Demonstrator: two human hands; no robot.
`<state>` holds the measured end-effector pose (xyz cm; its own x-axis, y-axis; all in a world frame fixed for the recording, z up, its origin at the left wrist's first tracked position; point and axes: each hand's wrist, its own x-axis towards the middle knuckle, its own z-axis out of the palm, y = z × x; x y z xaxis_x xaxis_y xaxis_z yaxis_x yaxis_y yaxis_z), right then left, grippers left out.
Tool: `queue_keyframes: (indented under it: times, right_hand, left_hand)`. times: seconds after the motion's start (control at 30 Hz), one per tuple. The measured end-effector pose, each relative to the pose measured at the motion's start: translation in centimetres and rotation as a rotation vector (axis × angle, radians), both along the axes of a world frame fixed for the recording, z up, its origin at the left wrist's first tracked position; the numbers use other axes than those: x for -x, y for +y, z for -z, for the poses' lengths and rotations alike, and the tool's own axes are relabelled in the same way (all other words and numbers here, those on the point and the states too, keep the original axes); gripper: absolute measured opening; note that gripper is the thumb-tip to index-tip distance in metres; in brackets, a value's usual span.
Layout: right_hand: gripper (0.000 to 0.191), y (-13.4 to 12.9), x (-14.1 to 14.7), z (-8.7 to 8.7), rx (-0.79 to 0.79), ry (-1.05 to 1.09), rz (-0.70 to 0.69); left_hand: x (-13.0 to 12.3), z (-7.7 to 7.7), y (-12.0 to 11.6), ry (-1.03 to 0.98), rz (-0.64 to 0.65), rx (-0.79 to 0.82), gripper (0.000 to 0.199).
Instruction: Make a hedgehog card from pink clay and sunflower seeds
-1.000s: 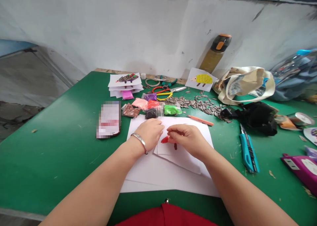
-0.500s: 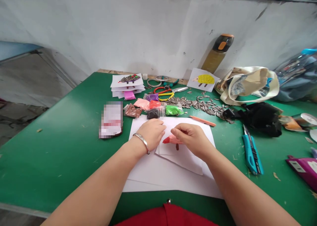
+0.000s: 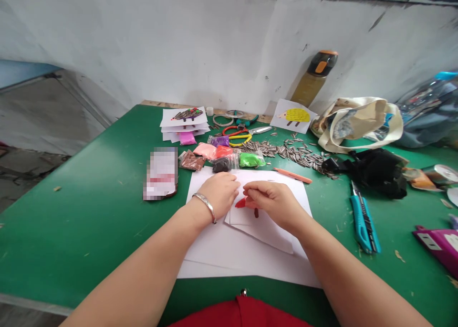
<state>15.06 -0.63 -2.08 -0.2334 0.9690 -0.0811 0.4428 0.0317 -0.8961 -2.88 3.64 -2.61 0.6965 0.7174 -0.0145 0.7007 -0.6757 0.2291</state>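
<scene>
L hand (image 3: 221,194), a silver bangle (image 3: 204,207) on its wrist, rests on a white paper sheet (image 3: 275,188) w/ fingers together, tips just beside a red-and-pink modelling-clay strip (image 3: 240,203); R hand (image 3: 274,206) curls over the strip w/ fingers close together, prob. pinching it, though they hide most of it; the strip lies on the sheet, red tip poking out left of R hand; a small dark brown clay stub (image 3: 256,213) sits just below it on the same sheet; the sheet lies atop larger white paper sheets (image 3: 229,265) on a green work table (image 3: 71,226); beyond lie a bright green clay bag (image 3: 251,160), a pink clay bag (image 3: 204,151), striped sunflower seeds (image 3: 289,151) and a peach-orange sculpting tool (image 3: 293,175); a blue utility knife (image 3: 363,224) lies off to the right.
</scene>
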Motion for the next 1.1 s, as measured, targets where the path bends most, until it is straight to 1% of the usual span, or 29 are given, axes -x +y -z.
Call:
queue_keyframes:
  times: [0.1, 0.27, 0.5, 0.63, 0.7, 0.83, 1.1]
  right_hand:
    - [0.019, -0.04, -0.02, -0.10, 0.012, 0.006, -0.004]
    - [0.015, -0.22, -0.01, -0.55, -0.022, -0.102, -0.038]
    - [0.020, -0.12, 0.00, -0.72, -0.033, -0.159, -0.039]
    - [0.018, -0.08, 0.01, -0.55, -0.086, -0.158, -0.042]
    - [0.017, -0.08, -0.01, -0.28, -0.092, -0.145, -0.035]
    - [0.021, -0.07, -0.03, 0.04, -0.085, -0.152, -0.040]
    - [0.018, -0.18, 0.03, -0.71, -0.050, -0.133, -0.049]
  left_hand:
    - [-0.02, 0.00, -0.01, 0.001, 0.010, -0.015, 0.021]
    - [0.09, 0.20, 0.04, -0.006, 0.011, -0.040, 0.021]
    - [0.15, 0.30, 0.01, -0.006, 0.018, -0.052, 0.020]
    - [0.08, 0.15, -0.07, 0.006, 0.015, -0.043, 0.020]
    - [0.03, 0.06, -0.09, 0.006, 0.013, -0.035, 0.019]
    - [0.01, -0.02, -0.07, 0.007, 0.004, -0.026, 0.019]
    - [0.10, 0.10, -0.02, -0.001, 0.020, -0.041, 0.021]
